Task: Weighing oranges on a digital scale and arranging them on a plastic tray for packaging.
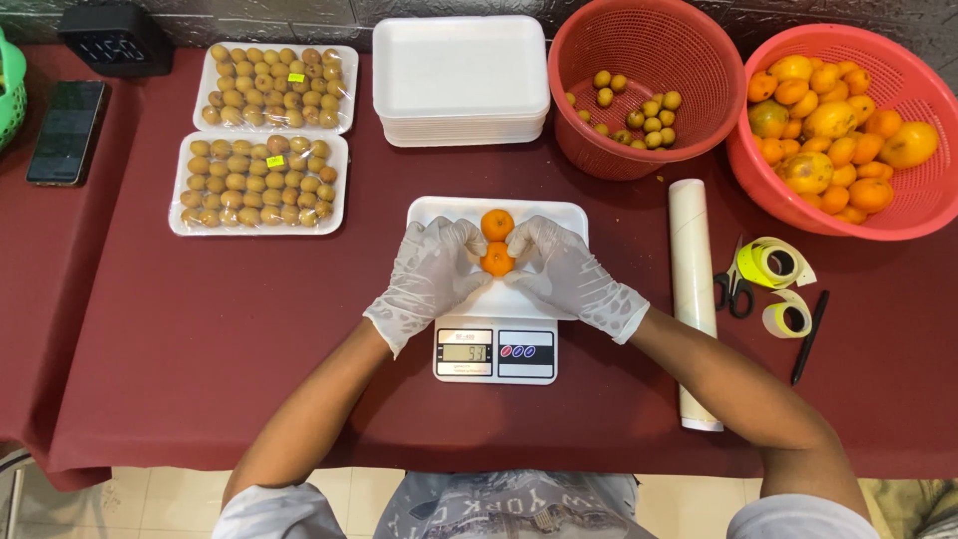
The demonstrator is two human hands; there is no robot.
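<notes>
A white foam tray [569, 213] sits on a small white kitchen scale [496, 353] at the table's middle. Two small orange fruits lie on the tray: one [497, 224] farther back, one [497, 260] nearer me. My left hand [431, 274] and my right hand [567, 271], both in white gloves, rest on the tray on either side of the fruits. Their fingertips touch the nearer fruit and pinch it between them. More fruit under the hands cannot be seen.
Back right, a red basket [903, 215] holds oranges; beside it another red basket [589, 150] holds several small yellowish fruits. A stack of foam trays [459, 85], two wrapped fruit trays [257, 182], a wrap roll [693, 289], scissors [733, 289], label rolls [770, 265], pen [809, 336], phone [66, 132].
</notes>
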